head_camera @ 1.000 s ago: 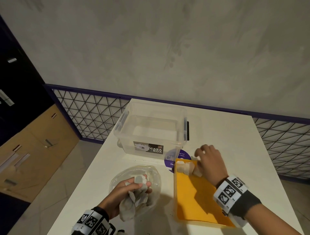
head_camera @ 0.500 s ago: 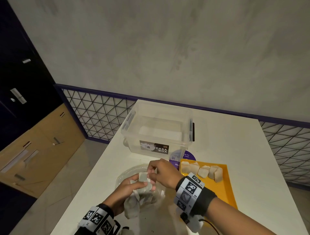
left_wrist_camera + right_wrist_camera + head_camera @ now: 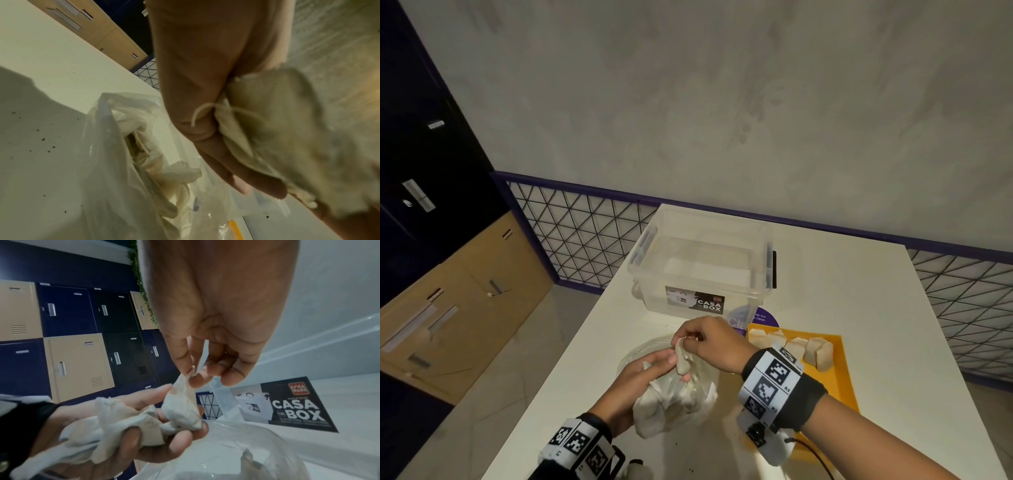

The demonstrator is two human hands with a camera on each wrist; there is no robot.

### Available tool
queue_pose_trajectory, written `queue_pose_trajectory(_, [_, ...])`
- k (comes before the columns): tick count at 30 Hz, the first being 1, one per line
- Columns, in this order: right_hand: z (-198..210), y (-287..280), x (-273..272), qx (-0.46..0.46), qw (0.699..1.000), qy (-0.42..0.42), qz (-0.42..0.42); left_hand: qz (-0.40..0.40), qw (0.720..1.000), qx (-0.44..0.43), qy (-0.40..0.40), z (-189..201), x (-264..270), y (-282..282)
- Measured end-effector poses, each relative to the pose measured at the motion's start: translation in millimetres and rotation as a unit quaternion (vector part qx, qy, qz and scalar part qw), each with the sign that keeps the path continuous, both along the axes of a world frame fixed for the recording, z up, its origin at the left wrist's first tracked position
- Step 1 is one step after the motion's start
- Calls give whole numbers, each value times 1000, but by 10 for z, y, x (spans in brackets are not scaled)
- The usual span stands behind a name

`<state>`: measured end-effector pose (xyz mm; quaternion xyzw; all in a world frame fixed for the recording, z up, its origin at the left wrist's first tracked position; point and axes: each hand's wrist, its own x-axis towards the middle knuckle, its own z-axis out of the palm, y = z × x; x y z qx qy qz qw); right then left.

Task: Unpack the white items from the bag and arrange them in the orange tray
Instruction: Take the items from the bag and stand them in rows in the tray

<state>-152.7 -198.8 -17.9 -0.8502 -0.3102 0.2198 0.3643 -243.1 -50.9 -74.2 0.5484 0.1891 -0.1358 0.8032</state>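
Right hand (image 3: 714, 346) pinches the top corner of one pouch (image 3: 180, 408). Left hand (image 3: 635, 383) cups a bunch (image 3: 664, 397) above the bag (image 3: 123, 162), beside the tray (image 3: 840, 377) (five pouches in already). Soft, light, floppy things; that corner's probably the best hold.

Head view: high, facing down-forward over desk (image 3: 859, 308). Wrist views: very close, beneath each grip, facing fingers. All share white pouch bundle (image 3: 671, 390).
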Motion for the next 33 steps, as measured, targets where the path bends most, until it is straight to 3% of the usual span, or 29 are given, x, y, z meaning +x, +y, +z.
queue_pose_trajectory(9, [112, -88, 55, -14, 998, -49, -40, 7, 1000, 10, 10, -12, -4, 13])
queue_pose_trajectory(17, [279, -791, 253, -133, 969, -139, -153, 59, 996, -49, 40, -30, -19, 72])
queue_pose_trajectory(24, [-324, -1151, 335, -271, 949, -73, -144, 35, 995, -77, 53, -102, -19, 45])
queue_pose_trajectory(33, [-703, -977, 396, -298, 939, -146, -87, 32, 995, -73, 67, -72, -26, 79])
